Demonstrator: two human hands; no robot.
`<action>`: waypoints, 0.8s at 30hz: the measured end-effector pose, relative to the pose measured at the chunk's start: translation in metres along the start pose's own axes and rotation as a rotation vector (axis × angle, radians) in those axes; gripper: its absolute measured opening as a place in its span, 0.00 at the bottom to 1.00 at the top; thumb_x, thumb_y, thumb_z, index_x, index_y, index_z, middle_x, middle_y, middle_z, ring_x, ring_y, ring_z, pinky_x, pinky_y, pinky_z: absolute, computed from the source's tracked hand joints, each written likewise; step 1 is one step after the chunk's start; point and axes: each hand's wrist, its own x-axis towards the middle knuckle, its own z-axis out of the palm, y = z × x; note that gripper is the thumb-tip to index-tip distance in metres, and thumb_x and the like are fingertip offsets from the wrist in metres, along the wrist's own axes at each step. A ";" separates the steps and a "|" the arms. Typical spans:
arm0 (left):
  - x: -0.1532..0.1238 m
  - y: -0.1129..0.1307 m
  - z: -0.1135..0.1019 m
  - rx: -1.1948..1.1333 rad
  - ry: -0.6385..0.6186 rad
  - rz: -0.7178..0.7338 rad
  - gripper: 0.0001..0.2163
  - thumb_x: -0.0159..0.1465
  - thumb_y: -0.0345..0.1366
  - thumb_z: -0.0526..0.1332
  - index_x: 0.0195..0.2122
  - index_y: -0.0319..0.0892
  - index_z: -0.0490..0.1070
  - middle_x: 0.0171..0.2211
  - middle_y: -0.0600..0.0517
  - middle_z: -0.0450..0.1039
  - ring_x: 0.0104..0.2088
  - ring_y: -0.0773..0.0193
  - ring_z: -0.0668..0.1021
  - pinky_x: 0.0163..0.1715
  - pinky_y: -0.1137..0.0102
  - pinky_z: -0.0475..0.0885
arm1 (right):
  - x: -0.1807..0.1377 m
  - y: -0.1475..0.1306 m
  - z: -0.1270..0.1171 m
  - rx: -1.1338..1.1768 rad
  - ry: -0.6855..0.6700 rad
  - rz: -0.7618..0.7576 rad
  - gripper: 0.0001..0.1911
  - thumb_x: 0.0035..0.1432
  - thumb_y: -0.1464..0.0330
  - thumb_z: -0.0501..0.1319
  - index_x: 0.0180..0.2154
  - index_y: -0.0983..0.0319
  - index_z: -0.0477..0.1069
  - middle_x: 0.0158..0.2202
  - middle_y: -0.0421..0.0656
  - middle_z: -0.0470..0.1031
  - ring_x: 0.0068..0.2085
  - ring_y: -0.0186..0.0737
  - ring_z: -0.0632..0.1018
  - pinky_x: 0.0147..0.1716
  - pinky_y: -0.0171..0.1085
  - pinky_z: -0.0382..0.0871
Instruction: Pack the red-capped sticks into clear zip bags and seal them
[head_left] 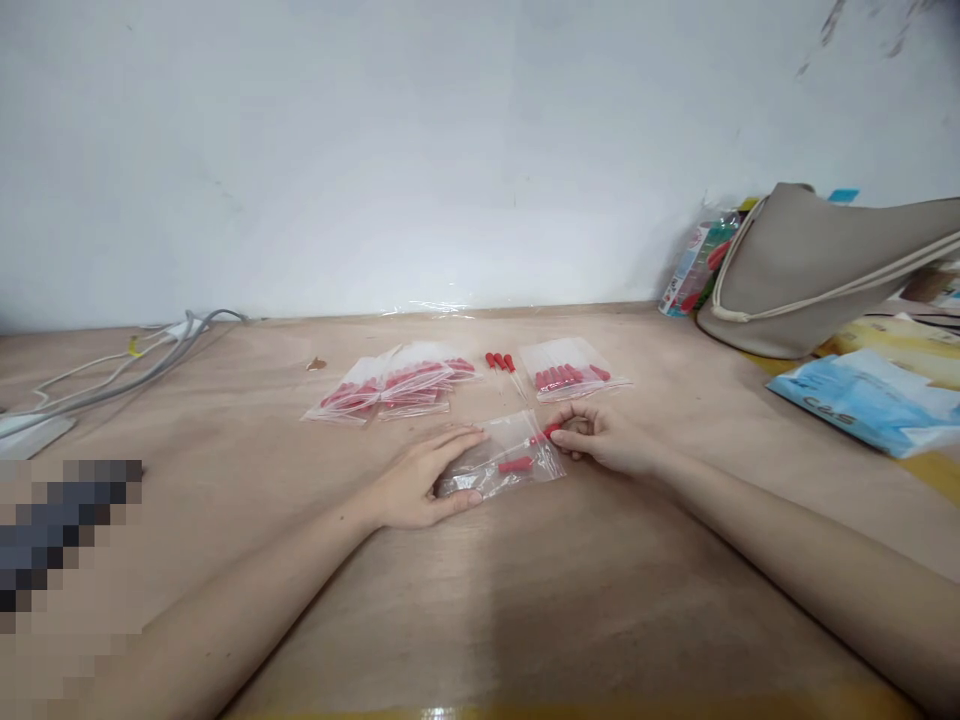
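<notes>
A clear zip bag (pixel 480 452) lies flat on the table in front of me, with one red-bulbed dropper (pixel 516 465) inside. My left hand (pixel 424 480) rests at the bag's left end, thumb and fingers spread along its edges. At the right end, my right hand (pixel 596 437) pinches the red bulb of another dropper (pixel 550 432), whose thin clear stem points left into the bag. Behind the bag lie three loose droppers (pixel 499 361), their red bulbs toward the wall.
Filled bags of droppers (pixel 401 380) overlap at the back left; another filled bag (pixel 574 370) lies back right. Farther right are a blue tissue pack (pixel 862 400), a grey bag (pixel 817 260) and a plastic package (pixel 697 265). Cables (pixel 150 355) run along the left.
</notes>
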 end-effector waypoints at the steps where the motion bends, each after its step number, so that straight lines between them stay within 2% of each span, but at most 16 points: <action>1: 0.000 0.000 0.000 0.002 0.000 0.000 0.29 0.61 0.46 0.59 0.60 0.44 0.54 0.59 0.46 0.59 0.59 0.53 0.63 0.58 0.55 0.59 | 0.000 -0.001 -0.001 -0.042 -0.032 -0.003 0.17 0.43 0.60 0.68 0.31 0.62 0.68 0.21 0.34 0.68 0.21 0.27 0.68 0.22 0.31 0.63; 3: 0.000 0.000 0.000 0.007 0.001 -0.003 0.29 0.60 0.46 0.59 0.60 0.44 0.54 0.59 0.45 0.60 0.59 0.52 0.63 0.58 0.54 0.59 | 0.002 -0.002 -0.001 -0.072 -0.072 -0.036 0.16 0.42 0.59 0.68 0.30 0.63 0.70 0.22 0.35 0.70 0.22 0.28 0.69 0.22 0.31 0.62; 8: 0.001 -0.001 0.001 0.005 0.000 0.011 0.29 0.61 0.46 0.58 0.61 0.45 0.54 0.59 0.46 0.60 0.59 0.53 0.63 0.58 0.55 0.59 | 0.008 -0.004 0.010 -0.032 -0.150 -0.173 0.14 0.42 0.60 0.68 0.30 0.63 0.74 0.28 0.40 0.76 0.30 0.34 0.74 0.32 0.35 0.67; 13: 0.001 -0.002 0.002 0.022 -0.007 0.012 0.28 0.60 0.47 0.59 0.60 0.45 0.55 0.60 0.46 0.58 0.59 0.53 0.62 0.59 0.56 0.58 | 0.010 -0.009 0.020 -0.165 -0.154 -0.267 0.14 0.49 0.58 0.64 0.32 0.63 0.76 0.31 0.43 0.77 0.32 0.38 0.74 0.31 0.36 0.67; 17: 0.000 -0.003 0.003 0.028 -0.021 0.007 0.28 0.61 0.47 0.58 0.60 0.45 0.55 0.61 0.46 0.56 0.60 0.53 0.62 0.58 0.56 0.59 | 0.010 -0.010 0.020 -0.319 -0.181 -0.342 0.15 0.53 0.58 0.60 0.29 0.63 0.76 0.28 0.42 0.75 0.29 0.35 0.71 0.30 0.35 0.64; 21: 0.001 -0.003 0.003 0.026 -0.019 0.004 0.28 0.61 0.47 0.58 0.60 0.45 0.55 0.61 0.45 0.56 0.60 0.53 0.62 0.58 0.56 0.59 | 0.008 -0.011 0.014 -0.265 -0.258 -0.253 0.15 0.50 0.58 0.61 0.26 0.64 0.72 0.24 0.39 0.70 0.25 0.31 0.67 0.26 0.32 0.61; 24: 0.001 -0.003 0.002 0.022 -0.026 -0.012 0.28 0.60 0.47 0.59 0.60 0.45 0.56 0.61 0.45 0.56 0.60 0.53 0.62 0.58 0.55 0.59 | 0.009 -0.014 0.008 -0.186 -0.179 -0.100 0.14 0.48 0.58 0.62 0.28 0.64 0.69 0.21 0.36 0.67 0.19 0.27 0.62 0.20 0.30 0.56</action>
